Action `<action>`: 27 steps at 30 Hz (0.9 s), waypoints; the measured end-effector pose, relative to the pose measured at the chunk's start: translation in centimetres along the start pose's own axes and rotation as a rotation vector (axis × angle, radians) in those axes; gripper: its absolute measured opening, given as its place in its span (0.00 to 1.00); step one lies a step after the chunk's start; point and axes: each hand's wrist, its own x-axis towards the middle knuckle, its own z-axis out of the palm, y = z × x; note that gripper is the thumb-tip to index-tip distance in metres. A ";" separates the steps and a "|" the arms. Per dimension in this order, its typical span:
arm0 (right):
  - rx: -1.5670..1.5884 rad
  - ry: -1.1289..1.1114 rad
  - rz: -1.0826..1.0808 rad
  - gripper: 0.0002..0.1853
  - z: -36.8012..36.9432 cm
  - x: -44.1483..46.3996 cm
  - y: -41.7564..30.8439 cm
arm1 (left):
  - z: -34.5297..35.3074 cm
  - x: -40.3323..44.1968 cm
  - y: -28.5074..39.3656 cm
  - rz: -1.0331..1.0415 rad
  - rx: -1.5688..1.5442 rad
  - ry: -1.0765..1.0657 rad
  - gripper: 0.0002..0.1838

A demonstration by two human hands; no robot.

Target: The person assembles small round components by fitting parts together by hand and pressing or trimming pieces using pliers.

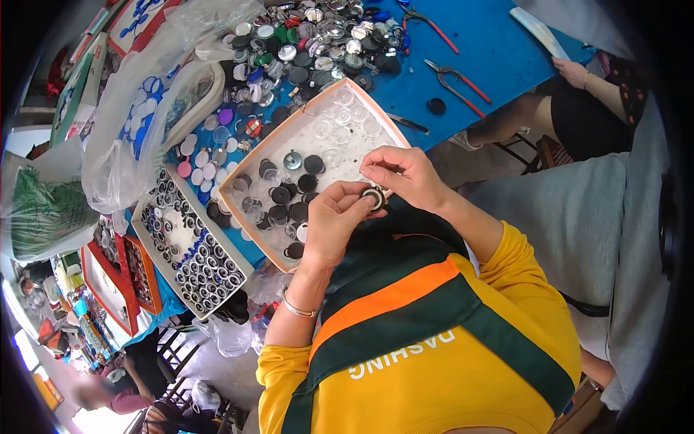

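L fingers (347,191) hold blk rnd pc (374,199) nr tray (379,115); R fingers (388,156) beside.

Before the person, a tray (379,113) lies on the tabletop (499,43), discs (341,116) toward its far end, caps (314,164) toward its left. Over its near side are the left hand (336,217), a round piece (374,198) between its fingers, and the right hand (408,177). Left of the tray sits a box (175,235) with rings (210,273) in it; behind, a heap (311,50); right of that, pliers (443,71).
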 end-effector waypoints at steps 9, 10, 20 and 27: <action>-0.086 0.046 -0.043 0.08 0.3 -0.2 0.4 | -0.1 -0.2 -0.2 0.011 0.013 -0.021 0.11; -0.072 0.060 -0.033 0.08 0.4 -0.2 0.5 | -0.1 -0.2 -0.3 0.013 0.023 -0.033 0.11; 0.460 0.010 0.317 0.09 1.4 0.5 0.1 | -0.3 0.1 -1.1 0.254 0.385 -0.051 0.11; 0.194 0.052 0.031 0.09 0.5 -0.1 -0.1 | -0.5 0.5 -0.6 0.379 0.275 0.134 0.11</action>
